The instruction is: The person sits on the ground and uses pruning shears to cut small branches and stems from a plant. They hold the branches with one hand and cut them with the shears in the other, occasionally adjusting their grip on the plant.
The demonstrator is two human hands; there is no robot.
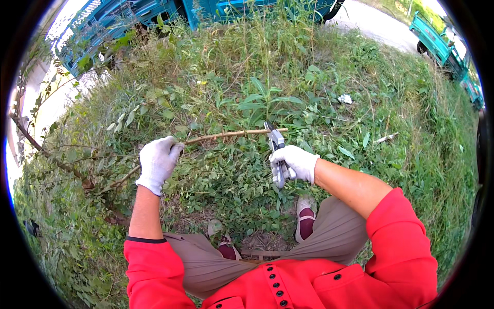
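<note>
My left hand (159, 162), in a white knit glove, grips a thin woody branch (231, 134) that runs out to the right. The branch goes on past the hand at the lower left, among leaves. In a matching white glove, my right hand (292, 164) holds grey-handled pruning shears (276, 141). Their jaws meet the branch close to its right tip; whether the blades are fully closed on it cannot be told. Cut-looking leafy stems and low weeds (227, 174) cover the ground beneath both hands.
A thicker dark branch (50, 156) slants in from the left. Tall grass (262, 42) stands ahead, before a blue vehicle (231, 9). Turquoise cargo vehicles (436, 42) are at the upper right near a pale road (374, 23). My shoes (306, 218) rest on the ground near a low wooden piece (260, 253).
</note>
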